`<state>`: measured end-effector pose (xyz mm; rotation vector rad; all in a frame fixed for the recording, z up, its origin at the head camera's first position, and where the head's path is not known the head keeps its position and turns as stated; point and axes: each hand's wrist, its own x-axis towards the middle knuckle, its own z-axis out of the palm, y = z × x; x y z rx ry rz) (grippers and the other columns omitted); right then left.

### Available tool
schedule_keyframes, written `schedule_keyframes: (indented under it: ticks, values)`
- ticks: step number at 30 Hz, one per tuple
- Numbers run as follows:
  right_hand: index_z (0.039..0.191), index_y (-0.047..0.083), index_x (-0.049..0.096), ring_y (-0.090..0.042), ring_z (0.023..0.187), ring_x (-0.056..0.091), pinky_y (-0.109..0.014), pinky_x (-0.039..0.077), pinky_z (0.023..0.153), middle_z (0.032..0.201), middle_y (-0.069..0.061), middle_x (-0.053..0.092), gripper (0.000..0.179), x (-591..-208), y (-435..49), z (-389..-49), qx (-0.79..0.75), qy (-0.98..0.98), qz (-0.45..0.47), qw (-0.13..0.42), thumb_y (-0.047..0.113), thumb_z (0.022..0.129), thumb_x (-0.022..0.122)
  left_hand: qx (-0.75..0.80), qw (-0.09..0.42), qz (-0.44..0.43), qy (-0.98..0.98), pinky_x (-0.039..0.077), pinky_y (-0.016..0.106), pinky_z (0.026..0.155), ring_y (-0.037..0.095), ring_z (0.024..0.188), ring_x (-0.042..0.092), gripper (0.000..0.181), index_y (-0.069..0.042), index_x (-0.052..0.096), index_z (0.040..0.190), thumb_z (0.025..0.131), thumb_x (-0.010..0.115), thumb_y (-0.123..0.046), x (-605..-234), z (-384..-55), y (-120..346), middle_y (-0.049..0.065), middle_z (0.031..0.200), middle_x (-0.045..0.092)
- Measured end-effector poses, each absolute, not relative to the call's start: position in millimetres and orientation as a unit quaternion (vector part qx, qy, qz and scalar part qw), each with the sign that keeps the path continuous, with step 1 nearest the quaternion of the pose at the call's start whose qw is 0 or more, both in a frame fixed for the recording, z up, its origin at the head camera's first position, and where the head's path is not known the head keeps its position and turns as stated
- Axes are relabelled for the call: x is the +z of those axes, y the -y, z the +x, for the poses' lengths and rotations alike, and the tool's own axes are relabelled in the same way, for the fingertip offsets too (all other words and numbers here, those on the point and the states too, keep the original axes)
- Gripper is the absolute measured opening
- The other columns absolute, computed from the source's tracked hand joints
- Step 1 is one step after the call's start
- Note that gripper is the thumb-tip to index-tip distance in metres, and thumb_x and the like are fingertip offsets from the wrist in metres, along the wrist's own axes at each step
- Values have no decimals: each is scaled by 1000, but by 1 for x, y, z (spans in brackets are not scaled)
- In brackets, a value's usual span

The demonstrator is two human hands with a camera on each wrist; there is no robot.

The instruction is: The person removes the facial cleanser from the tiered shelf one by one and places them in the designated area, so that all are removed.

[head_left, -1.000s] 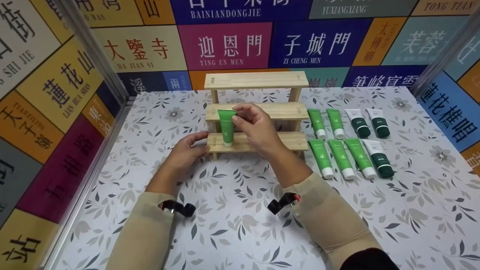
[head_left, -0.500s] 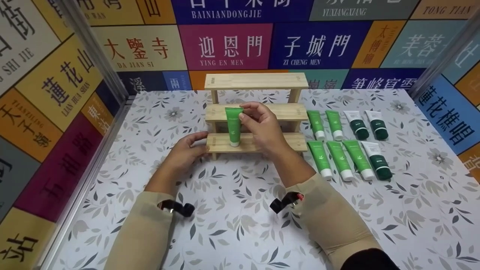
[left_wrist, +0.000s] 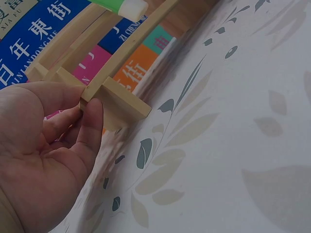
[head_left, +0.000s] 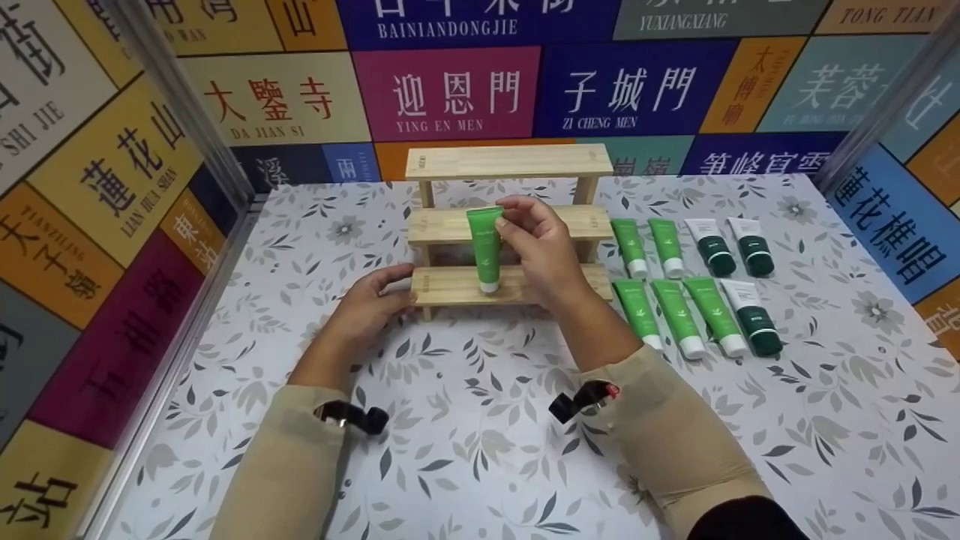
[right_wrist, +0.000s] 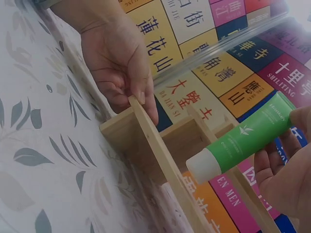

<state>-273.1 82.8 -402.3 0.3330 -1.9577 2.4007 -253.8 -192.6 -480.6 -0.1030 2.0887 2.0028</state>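
A green squeeze tube (head_left: 486, 247) with a white cap hangs cap down, slightly tilted, over the lowest board of a three-step wooden rack (head_left: 510, 162). My right hand (head_left: 546, 251) pinches its flat top end between thumb and fingers. From the right wrist view, the tube (right_wrist: 250, 133) slants with its cap near the board; whether they touch, I cannot tell. At the rack's left side my left hand (head_left: 369, 304) holds the end of the lowest board. In the left wrist view, thumb and fingers of that hand (left_wrist: 53, 150) pinch the board's corner.
Right of the rack, several tubes lie in two rows on the leaf-patterned tabletop (head_left: 465, 457). Some are green (head_left: 676, 319), others white and dark green (head_left: 752, 319). Panels with coloured lettering (head_left: 450, 94) stand behind and at both sides.
My right hand has carried the green tube rightward along the lowest board, from near its left end toward its middle, and raised it slightly. The left hand stays on the rack.
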Motion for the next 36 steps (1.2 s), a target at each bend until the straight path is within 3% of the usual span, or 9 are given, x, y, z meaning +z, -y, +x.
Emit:
schedule_keyframes:
  ticks: [13, 26, 36]
  values:
    - [122, 16, 70, -13, 96, 66, -32, 60, 85, 103, 1, 69, 23, -406, -117, -271, 756, 640, 132, 29, 4, 103, 66, 680, 129, -44, -721, 57, 30, 96, 17, 110, 73, 55, -13, 53, 156, 103, 65, -6, -480, -254, 193, 11, 151, 61]
    - [126, 13, 68, -15, 96, 67, -28, 60, 85, 108, 0, 67, 23, -408, -199, -264, 771, 629, 79, 59, 4, 104, 66, 685, 126, -41, -716, 58, 30, 101, 19, 118, 71, 56, -12, 54, 156, 101, 66, -4, -481, -254, 193, 11, 153, 61]
    - [128, 6, 69, -16, 93, 68, -25, 62, 81, 109, -5, 67, 26, -402, -263, -257, 788, 602, 85, 96, 7, 102, 71, 700, 121, -36, -702, 59, 27, 96, 19, 114, 73, 57, -9, 54, 155, 100, 67, -2, -483, -255, 193, 13, 152, 60]
